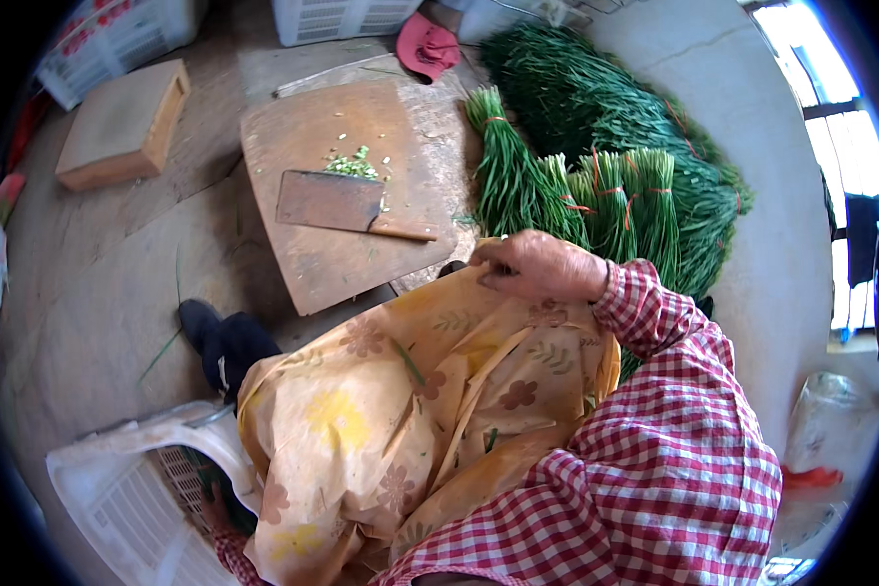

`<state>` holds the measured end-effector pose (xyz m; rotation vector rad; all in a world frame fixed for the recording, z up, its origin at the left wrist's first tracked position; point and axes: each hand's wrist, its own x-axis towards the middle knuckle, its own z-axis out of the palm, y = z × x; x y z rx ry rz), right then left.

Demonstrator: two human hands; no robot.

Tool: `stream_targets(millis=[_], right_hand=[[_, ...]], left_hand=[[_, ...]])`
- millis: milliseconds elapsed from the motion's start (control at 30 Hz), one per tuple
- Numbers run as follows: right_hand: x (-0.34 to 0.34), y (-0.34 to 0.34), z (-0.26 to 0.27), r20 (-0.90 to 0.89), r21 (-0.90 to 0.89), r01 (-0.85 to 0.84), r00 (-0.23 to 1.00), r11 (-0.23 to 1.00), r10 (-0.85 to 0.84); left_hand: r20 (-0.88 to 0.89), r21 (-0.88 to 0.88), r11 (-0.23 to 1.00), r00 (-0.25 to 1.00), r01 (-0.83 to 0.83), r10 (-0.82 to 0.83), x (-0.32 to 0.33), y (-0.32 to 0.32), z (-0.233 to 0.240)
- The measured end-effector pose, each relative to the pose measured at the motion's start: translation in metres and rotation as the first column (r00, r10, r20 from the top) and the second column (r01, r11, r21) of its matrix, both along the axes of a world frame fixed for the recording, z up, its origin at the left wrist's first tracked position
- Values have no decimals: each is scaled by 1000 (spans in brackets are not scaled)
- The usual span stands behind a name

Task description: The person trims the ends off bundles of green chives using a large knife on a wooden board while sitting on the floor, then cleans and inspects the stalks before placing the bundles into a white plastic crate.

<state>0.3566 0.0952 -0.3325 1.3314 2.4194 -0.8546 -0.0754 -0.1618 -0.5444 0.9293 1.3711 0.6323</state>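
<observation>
My right hand (538, 265) is over the upper edge of a floral-patterned apron (410, 410) spread across my lap, its fingers curled; whether it pinches the cloth is unclear. Down at the lower left, my left hand (216, 509) reaches into a white plastic crate (132, 505) with dark green leaves inside; its fingers are mostly in shadow. Ahead, a cleaver (329, 199) with a wooden handle lies on a wooden board (337, 256), beside small chopped pale green pieces (353, 162). Right of the board, bundles of garlic chives (509, 165) stand tied with red bands.
A large heap of long green leaves (579, 88) lies against the wall at the upper right. A pink cap (427, 47) rests beyond the board. A wooden block (121, 121) and a white crate (128, 44) are at the upper left. My dark shoe (199, 322) is left of the board.
</observation>
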Motion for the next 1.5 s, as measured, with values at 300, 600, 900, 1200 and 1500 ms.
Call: stream_targets(millis=[300,600,900,1200,1500], right_hand=[[97,89,-128,30,-48,231,973,972,-230],[191,249,-220,187,404,545,737,735,-650],[239,350,-249,40,343,809,494,476,-868],[233,338,-285,-1,206,871,456,446,-890],[190,252,-146,-379,236,687,716,687,-586]], left_hand=[[-515,-172,945,844,-277,154,-60,19,-8],[-820,-153,747,504,-648,270,-128,16,59],[-919,-47,610,274,-791,285,-151,40,148],[-932,99,536,109,-839,344,-148,41,228],[-634,424,666,325,-614,702,-88,78,269]])
